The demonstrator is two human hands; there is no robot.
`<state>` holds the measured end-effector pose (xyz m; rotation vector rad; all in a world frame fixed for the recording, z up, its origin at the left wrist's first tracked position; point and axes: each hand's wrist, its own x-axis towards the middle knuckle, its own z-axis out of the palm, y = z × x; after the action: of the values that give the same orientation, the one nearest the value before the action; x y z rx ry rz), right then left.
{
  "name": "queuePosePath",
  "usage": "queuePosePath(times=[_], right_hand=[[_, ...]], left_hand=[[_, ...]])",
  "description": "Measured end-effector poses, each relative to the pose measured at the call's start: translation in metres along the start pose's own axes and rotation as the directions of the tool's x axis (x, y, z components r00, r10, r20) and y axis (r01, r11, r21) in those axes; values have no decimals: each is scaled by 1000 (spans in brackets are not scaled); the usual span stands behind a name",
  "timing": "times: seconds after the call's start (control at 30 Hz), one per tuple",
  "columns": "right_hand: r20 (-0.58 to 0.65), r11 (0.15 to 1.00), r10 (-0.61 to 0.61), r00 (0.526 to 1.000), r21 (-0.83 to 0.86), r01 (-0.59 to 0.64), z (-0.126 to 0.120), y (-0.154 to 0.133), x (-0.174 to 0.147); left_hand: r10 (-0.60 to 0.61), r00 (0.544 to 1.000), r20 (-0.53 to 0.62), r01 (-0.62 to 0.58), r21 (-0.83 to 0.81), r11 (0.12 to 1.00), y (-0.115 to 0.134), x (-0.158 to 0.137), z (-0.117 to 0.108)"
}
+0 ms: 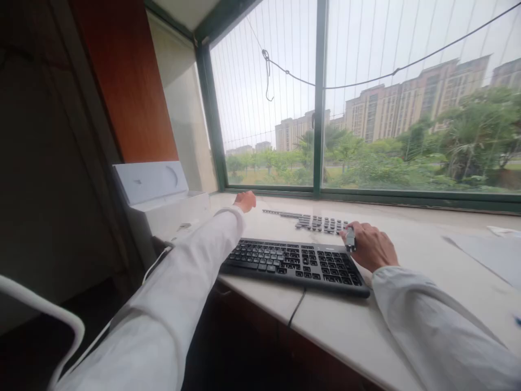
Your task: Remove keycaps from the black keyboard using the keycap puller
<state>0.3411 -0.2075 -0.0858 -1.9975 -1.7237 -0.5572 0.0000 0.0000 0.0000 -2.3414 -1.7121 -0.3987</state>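
Note:
A black keyboard (297, 263) lies along the front edge of the white counter. Keycaps cover its left part, while most of its right part shows bare key sockets. Behind it, several loose dark keycaps (323, 224) are laid out in rows. My right hand (375, 247) is closed on a small grey, metallic-looking tool (350, 239) above the keyboard's back right corner. Beyond the keyboard's left end, my left hand (245, 201) is over the counter with its fingers curled. Whatever they hold, if anything, is hidden. My left sleeve covers the keyboard's far left end.
An open white box (175, 209) with its lid raised stands at the left. A white sheet (484, 255) lies on the counter (423, 239) at the right. The black cable (297, 307) runs over the front edge. A green-framed window (319, 98) bounds the back.

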Motion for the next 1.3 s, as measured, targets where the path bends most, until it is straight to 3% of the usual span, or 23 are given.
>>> queuePosePath(times=[0.27, 0.43, 0.63, 0.73, 0.83, 0.87, 0.93, 0.97, 1.03, 1.1, 1.2, 1.3], right_hand=[[4, 998, 52, 999, 40, -52, -8, 2, -2], [49, 986, 137, 989, 92, -141, -19, 4, -2], [23, 930, 326, 945, 170, -325, -34, -1, -5], [3, 910, 343, 939, 246, -333, -35, 4, -2], [-104, 869, 263, 959, 457, -189, -31, 8, 6], [-146, 822, 234, 961, 558, -116, -30, 6, 9], [-161, 651, 232, 959, 759, -30, -29, -5, 15], [-128, 531, 250, 960, 847, -26, -30, -14, 17], [-19, 196, 250, 968, 980, -31, -32, -38, 20], [95, -49, 201, 975, 995, -86, -34, -65, 21], [185, -239, 74, 980, 957, -162, -34, -102, 20], [237, -255, 22, 971, 941, -223, -29, -133, 20]], left_hand=[[-60, 998, -8, 59, -73, 996, -3, -78, -15], [-126, 991, -52, 117, -148, 982, 5, -136, -2], [-172, 958, -229, 142, -143, 979, 3, -211, 23], [-224, 925, -307, 164, -208, 964, 5, -226, 28], [-249, 899, -359, 153, -274, 949, 8, -228, 28], [-249, 896, -367, 144, -290, 946, 8, -228, 28], [-238, 898, -370, 123, -308, 944, 8, -227, 28], [-232, 901, -368, 115, -311, 943, 8, -227, 28], [-221, 907, -357, 107, -312, 944, 7, -226, 28], [-216, 914, -344, 108, -307, 946, 5, -226, 29], [-206, 922, -328, 106, -299, 948, 4, -225, 30], [-204, 928, -313, 108, -298, 948, 4, -225, 30]])
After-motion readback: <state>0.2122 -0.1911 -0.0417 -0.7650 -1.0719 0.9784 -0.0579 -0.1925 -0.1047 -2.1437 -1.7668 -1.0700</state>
